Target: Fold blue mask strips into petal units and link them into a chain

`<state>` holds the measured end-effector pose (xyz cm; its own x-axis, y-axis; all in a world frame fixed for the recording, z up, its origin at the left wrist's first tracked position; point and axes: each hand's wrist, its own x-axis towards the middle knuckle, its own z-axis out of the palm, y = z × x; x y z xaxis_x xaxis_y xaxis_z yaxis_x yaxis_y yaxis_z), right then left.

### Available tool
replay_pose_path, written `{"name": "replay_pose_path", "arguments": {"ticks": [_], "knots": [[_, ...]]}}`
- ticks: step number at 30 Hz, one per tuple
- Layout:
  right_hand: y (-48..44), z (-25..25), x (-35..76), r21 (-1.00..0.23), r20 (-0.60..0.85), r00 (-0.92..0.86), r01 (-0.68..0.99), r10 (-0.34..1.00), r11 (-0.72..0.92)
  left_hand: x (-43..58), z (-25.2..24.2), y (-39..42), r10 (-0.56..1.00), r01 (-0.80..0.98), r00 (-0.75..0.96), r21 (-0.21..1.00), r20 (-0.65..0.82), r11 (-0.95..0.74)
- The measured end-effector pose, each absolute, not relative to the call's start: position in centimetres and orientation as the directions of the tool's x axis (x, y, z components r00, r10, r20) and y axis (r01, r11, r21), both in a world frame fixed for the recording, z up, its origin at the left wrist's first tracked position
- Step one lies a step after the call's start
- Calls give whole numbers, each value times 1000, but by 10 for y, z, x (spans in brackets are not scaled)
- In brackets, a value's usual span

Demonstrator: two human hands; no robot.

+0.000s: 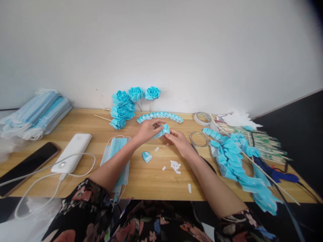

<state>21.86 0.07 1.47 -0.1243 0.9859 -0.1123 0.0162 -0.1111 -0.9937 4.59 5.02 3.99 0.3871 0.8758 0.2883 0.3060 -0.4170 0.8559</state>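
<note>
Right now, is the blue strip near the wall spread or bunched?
Spread: the blue strip lies in one long, shallow arc.

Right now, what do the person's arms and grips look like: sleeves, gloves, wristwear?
Left grip and right grip: bare human hands, no gloves. No watch or bracelet visible; rings too small to tell. Left sleeve and right sleeve: black, floral print with pinkish-red and pale flowers, some blue on the right. Both end around elbow level.

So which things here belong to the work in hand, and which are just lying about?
Likely belonging: held blue piece, small blue bundle, white slips, petal strip, blue flowers, face masks.
Apparently lying about: phone, power bank, charging cable.
</note>
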Motion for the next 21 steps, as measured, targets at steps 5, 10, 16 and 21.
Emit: {"name": "replay_pose_path", "arguments": {"ticks": [5,10,16,21], "knots": [[1,13,219,-995,-101,-122,30,987,-98,46,40,50,873,295,395,860,286,-416],[3,9,219,-996,-74,-101,64,992,-68,47,40,49,865,298,414,855,284,-424],[3,13,220,-997,-21,-74,70,997,-15,44,44,47,827,326,399,781,396,-532],[3,18,222,-991,-62,28,-119,998,-59,46,67,28,809,361,224,725,544,-587]]}}
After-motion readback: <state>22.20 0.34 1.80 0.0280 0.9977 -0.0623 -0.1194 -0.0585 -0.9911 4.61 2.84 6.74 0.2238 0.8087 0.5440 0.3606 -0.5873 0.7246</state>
